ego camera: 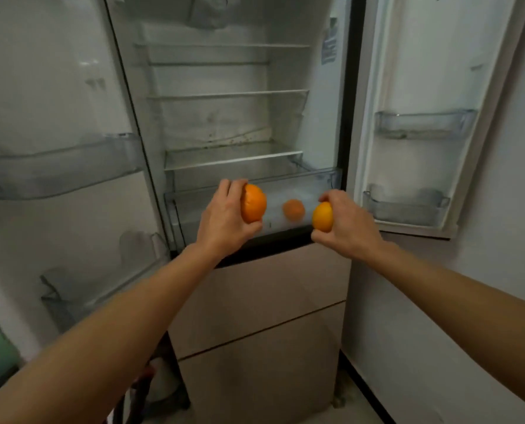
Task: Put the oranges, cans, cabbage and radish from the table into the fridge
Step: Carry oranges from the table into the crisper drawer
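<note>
Three oranges are showing. The larger orange [254,203] is sitting in the left hand [224,217], whose fingers are curling over its top while the thumb is tucking under it. The smaller orange [323,216] is being gripped by the right hand [348,223], fingertips hooking over the top and thumb pressing from below. Both fruits are hanging in the air just in front of the clear crisper drawer [190,203], level with its front wall and well apart from each other. Between them a third orange [293,210] is lying inside that drawer, looking dull and blurred through the frosted plastic; what it is touching in there cannot be told. The drawer is sitting at the bottom of the fridge [224,123] compartment, directly under the lowest glass shelf [233,159], with a middle shelf [227,94] and a top shelf [221,45] showing above. Both forearms are reaching in from the bottom edge of the view. Both doors are standing open: the left door [56,87] is carrying a wide clear bin [59,175] and a lower left bin [96,289], and the right door [438,56] is carrying an upper bin [423,123] and a lower right bin [405,206]. Under the open compartment, beige drawer fronts [270,301] are sitting closed. A white wall [499,270] is running along the right.
</note>
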{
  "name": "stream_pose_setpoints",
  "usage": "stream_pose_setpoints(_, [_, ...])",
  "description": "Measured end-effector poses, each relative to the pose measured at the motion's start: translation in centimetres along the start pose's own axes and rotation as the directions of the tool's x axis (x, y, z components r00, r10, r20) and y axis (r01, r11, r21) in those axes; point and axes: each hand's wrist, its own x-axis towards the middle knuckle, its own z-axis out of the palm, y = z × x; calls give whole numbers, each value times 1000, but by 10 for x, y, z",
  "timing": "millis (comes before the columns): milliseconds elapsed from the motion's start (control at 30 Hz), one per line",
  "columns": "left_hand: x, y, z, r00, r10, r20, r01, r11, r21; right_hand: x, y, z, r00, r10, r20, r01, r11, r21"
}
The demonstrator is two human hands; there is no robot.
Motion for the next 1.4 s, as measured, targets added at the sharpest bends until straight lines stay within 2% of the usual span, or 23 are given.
stream_pose_setpoints(133, [95, -25, 13, 992, -65, -106, 63, 998, -23, 97, -2, -1, 997, -23, -77, 27, 998, 51])
stream_pose_setpoints(300, [170, -63, 48, 985, -172, -19, 172, 984, 35, 189, -1, 13, 990, -42, -136, 57, 993, 108])
stream_pose_setpoints(433, [204, -101, 72, 944, -255, 211, 211, 954, 213, 260, 6, 40, 995, -89, 34, 88, 995, 54])
stream_pose_setpoints(533, [217, -123, 80, 838, -341, 425, 207, 921, 331, 303, 7, 67, 958, -144, 249, 149, 989, -3])
stream_pose_setpoints(633, [232, -144, 102, 714, -402, 574, 148, 887, 437, 352, 10, 115, 852, -175, 493, 254, 962, -97])
stream_pose_setpoints(733, [241, -152, 126, 589, -428, 685, 77, 874, 479, 383, 10, 164, 671, -121, 732, 317, 939, -134])
stream_pose_setpoints(867, [255, -150, 158, 381, -479, 791, -2, 855, 519, 405, 18, 223, 483, -43, 875, 412, 892, -183])
stream_pose_setpoints(933, [260, -149, 169, 324, -497, 805, -1, 851, 526, 407, 21, 247, 392, -14, 920, 425, 890, -168])
stream_pose_setpoints(1033, [260, -151, 182, 306, -491, 815, -3, 856, 517, 406, 28, 269, 296, 3, 955, 410, 903, -130])
stream_pose_setpoints(1100, [256, -153, 185, 292, -489, 822, -17, 856, 516, 405, 31, 273, 281, -7, 960, 405, 907, -112])
stream_pose_setpoints(1233, [253, -156, 185, 288, -487, 824, 7, 862, 507, 406, 29, 264, 319, -7, 948, 378, 918, -121])
stream_pose_setpoints(1333, [250, -155, 178, 331, -477, 814, -3, 862, 507, 400, 29, 243, 378, -2, 926, 359, 922, -145])
stream_pose_setpoints(1400, [248, -151, 168, 392, -466, 794, -15, 859, 512, 395, 31, 223, 444, -25, 896, 314, 941, -129])
